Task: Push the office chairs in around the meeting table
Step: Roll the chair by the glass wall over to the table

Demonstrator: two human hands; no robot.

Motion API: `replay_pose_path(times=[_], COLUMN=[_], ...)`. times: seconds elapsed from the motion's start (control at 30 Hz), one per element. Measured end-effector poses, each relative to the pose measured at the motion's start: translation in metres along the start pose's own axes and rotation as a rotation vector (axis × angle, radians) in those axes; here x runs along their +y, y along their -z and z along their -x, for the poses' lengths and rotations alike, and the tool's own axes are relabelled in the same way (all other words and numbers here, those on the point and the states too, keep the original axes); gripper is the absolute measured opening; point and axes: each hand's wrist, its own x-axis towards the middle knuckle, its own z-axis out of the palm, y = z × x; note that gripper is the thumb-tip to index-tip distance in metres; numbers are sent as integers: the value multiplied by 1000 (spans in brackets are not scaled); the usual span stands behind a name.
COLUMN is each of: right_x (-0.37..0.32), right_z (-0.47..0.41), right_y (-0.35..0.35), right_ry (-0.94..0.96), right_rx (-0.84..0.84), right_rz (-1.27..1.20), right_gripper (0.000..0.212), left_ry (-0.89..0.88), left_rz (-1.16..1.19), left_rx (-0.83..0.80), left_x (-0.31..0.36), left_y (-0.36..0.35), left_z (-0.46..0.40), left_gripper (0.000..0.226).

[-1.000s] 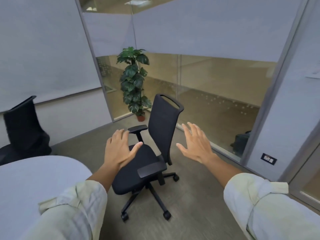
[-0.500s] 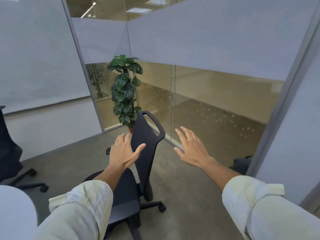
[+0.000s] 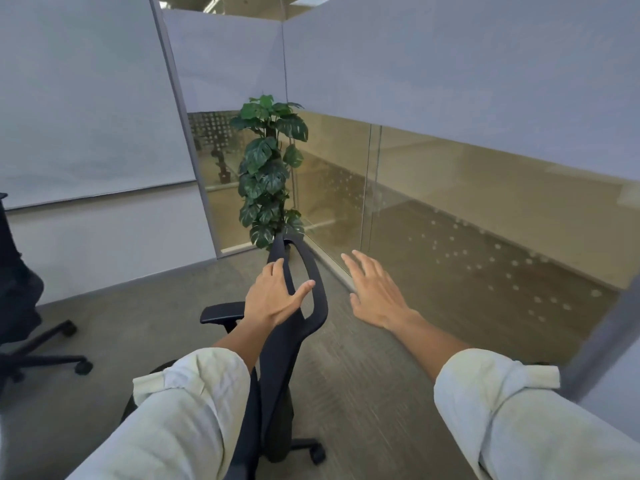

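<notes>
Black and smooth, the chair [image 3: 277, 358] stands on the grey carpet [image 3: 363, 393], near the corner by the glass wall [image 3: 450, 216]. Its thin, curved back has a long loop hole at the top. The left hand [image 3: 273, 299] lies on that loop, fingers flat, thumb out. The right hand [image 3: 375, 292] is spread wide in the air beside it, holding nothing. A leafy plant [image 3: 268, 168] stands in the corner.

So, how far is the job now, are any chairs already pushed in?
Nothing looks done yet: the table is out of view, so no chair can be seen pushed in. In hand: the left hand lies open on the backrest top of the near chair; the right hand is open in the air beside it. Left: grip and push this chair, then the second chair at the left edge.
</notes>
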Motion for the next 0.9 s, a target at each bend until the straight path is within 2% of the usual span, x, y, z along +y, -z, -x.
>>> replay_pose_path(times=[0.13,0.33,0.5,0.7,0.8,0.9], right_x=[21,33,42,49,51,55], right_z=[-50,-117,-173,-229,-245,-253], right_y=[-25,-59,-83,-110,-119,-122], right_ry=[48,110,253,567,642,752], right_rx=[-73,-196,-278,-415,-543,-513], right_rz=[19,-12,-42,78,89,102], right_gripper=[87,92,92,73,67,55], left_ry=[31,-71,104,371,526,661], left_rz=[-26,-154,-105,-250,-254,-199], left_rx=[-14,-47,-143,-325,-263,-125], left_x=[-11,2,10,43,53,66], left_y=[-30,-67,-80,-86,-99,-109], left_z=[-34,-57,-78,-87,-77,-58], left_gripper=[99,81,59,63,56,48])
